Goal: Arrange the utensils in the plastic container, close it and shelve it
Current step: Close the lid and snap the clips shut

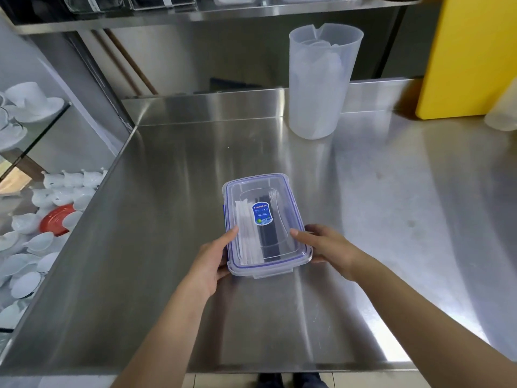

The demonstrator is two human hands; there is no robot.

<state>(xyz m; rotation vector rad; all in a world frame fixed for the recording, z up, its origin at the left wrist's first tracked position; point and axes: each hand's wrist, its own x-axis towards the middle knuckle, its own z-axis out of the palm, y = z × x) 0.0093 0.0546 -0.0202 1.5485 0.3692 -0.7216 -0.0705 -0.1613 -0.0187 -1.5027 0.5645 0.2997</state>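
Note:
A clear plastic container (285,261) with a blue-trimmed lid and a blue sticker sits on the steel counter (167,219) in front of me, lid on. White plastic utensils (246,239) and a dark item (268,242) show through the lid. My left hand (212,256) grips its left side, thumb on the lid. My right hand (324,245) grips its right side, thumb on the lid edge. The near latch flap sticks out flat.
A tall translucent pitcher (319,82) stands at the back. A yellow board (472,57) leans at the back right, beside a pale tub (503,110). A steel shelf (212,12) with glass containers runs overhead. White cups and dishes (36,208) fill the shelves left.

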